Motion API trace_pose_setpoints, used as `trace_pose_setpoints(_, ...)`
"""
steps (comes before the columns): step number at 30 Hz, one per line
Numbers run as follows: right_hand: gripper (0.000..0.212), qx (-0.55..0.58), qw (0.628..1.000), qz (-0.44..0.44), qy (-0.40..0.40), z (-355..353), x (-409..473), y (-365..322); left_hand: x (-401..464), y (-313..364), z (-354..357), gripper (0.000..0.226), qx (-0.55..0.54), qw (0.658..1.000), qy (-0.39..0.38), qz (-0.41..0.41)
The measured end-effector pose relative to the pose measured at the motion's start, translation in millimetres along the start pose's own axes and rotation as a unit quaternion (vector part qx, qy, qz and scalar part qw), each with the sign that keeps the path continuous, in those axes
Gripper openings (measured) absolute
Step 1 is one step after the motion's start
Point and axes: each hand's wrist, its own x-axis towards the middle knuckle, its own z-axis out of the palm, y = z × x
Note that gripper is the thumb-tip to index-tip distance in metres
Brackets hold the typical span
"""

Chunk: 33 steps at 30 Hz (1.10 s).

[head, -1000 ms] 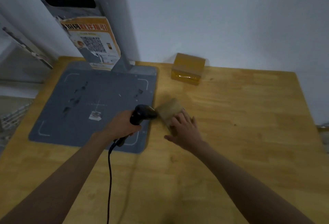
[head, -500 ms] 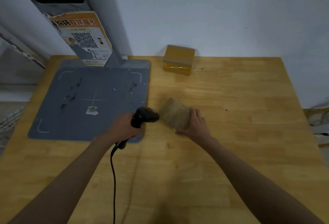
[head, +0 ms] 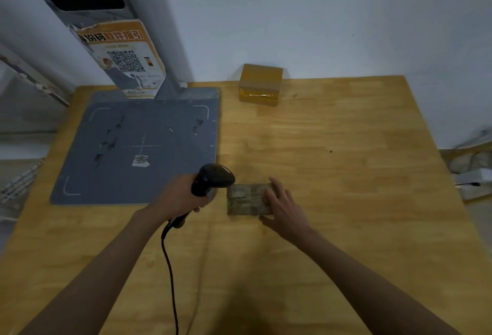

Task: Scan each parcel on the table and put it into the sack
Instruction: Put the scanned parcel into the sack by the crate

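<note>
A small brown parcel [head: 246,200] lies on the wooden table [head: 346,174] near its middle. My right hand [head: 283,208] holds the parcel's right end, fingers on top and thumb at the near side. My left hand [head: 181,198] grips a black handheld scanner [head: 214,178], whose head points at the parcel's left end from a few centimetres away. The scanner's black cable [head: 170,268] hangs toward me. A second parcel, a taped cardboard box [head: 260,84], stands at the table's back edge against the wall. No sack is in view.
A grey scanning mat [head: 138,148] covers the table's left part, with a grey post [head: 127,49] carrying a QR-code poster rising behind it. Wire shelving [head: 18,182] stands off the left edge, and white items [head: 474,177] lie beyond the right edge.
The small parcel has been turned and laid flat, long side across the table. My right hand shifted onto its right end. The scanner stays close to its left end.
</note>
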Motion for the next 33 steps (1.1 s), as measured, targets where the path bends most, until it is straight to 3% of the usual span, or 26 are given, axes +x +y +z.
trace_pose_setpoints(3, 0.067, 0.005, 1.0, 0.007, -0.029, -12.5, 6.7, -2.2, -10.2, -5.9, 5.7, 0.026, 0.015, 1.0, -0.01, 0.001)
trace_pose_setpoints(8, 0.07, 0.07, 0.997, 0.023, 0.0, -20.9, 2.0, -6.4, -20.3, -16.4, 8.1, 0.03, 0.019, 1.0, -0.014, 0.007)
trace_pose_setpoints(13, 0.057, 0.027, 0.999, 0.033, 0.003, -6.2, -26.6, -18.1, -29.0, -20.1, 10.5, 0.031, 0.024, 0.999, -0.023, 0.025)
trace_pose_setpoints(18, 0.067, -0.065, 0.995, 0.016, -0.07, 16.5, -55.4, -25.1, -43.0, -31.8, 22.5, 0.026, 0.047, 0.998, -0.034, 0.036)
trace_pose_setpoints(24, 0.073, -0.11, 0.991, -0.008, -0.081, 8.0, -51.5, -26.5, -58.6, -45.3, 28.6, 0.024, 0.066, 0.996, -0.046, 0.034)
trace_pose_setpoints(30, 0.123, -0.067, 0.992, 0.02, -0.109, 12.4, -48.2, -29.2, -72.8, -50.9, 24.3, 0.026, 0.061, 0.997, -0.026, 0.042)
trace_pose_setpoints(33, 0.133, -0.021, 0.993, 0.042, -0.109, 16.4, -53.0, -25.5, -78.2, -53.5, 21.5, 0.024, 0.061, 0.997, -0.024, 0.048)
